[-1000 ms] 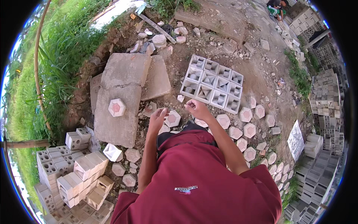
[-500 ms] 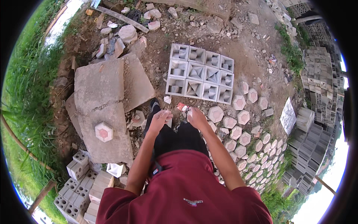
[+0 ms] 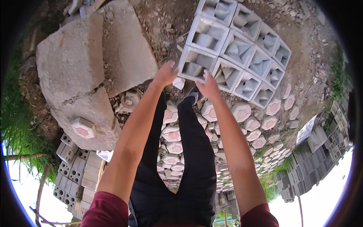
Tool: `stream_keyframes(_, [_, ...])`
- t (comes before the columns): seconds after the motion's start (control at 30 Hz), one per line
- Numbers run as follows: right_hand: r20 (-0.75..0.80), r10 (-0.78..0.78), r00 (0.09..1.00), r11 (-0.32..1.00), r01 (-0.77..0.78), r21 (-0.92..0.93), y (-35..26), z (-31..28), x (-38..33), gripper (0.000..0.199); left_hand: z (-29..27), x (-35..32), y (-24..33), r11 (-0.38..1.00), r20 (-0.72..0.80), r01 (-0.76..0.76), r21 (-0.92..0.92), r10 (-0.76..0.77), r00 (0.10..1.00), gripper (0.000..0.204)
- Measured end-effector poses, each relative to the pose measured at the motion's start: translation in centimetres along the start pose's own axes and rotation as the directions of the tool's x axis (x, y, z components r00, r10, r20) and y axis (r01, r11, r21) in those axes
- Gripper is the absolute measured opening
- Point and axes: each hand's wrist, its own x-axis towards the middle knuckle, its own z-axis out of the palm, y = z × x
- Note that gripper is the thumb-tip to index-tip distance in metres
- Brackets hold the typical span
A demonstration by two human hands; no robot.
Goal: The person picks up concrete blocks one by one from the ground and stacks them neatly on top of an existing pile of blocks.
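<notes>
On the left lie broken concrete slabs [image 3: 72, 60], rough, grey and chipped at the edges, with one small hexagonal paver [image 3: 83, 128] with a pink face sitting on the lower slab. Since half a second ago the person has bent far forward: the hands, which were low near the pavers by the feet, are now stretched out to the nearest grey block [image 3: 194, 64] in the grid laid on the dirt. That looks like the start of a grip on that block.

The left hand [image 3: 165, 74] reaches its near left corner, fingers curled and narrow, touching or just short of the edge; I cannot tell which. The right hand [image 3: 208, 86] rests on the near rim, fingers spread over it, holding nothing yet.

The block is square, hollow, cast cement with slanted inner faces. To the right runs a row of hexagonal pavers [image 3: 242, 111], pink-topped and gritty, on bare ground.
</notes>
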Motion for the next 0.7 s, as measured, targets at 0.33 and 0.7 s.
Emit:
stream_keyframes(0.33, [0.181, -0.149, 0.972, 0.927, 0.201, -0.316, 12.3, 7.6, 14.6, 0.080, 14.1, 5.5, -6.8, 0.920, -0.120, 0.089, -0.382, -0.145, 0.982, 0.039])
stream_keyframes(0.7, [0.184, -0.225, 0.957, 0.848, 0.285, -0.447, 12.9, 9.8, 15.6, 0.063, 12.6, 4.3, -8.5, 0.898, -0.015, 0.209, -0.387, -0.233, 0.972, 0.042])
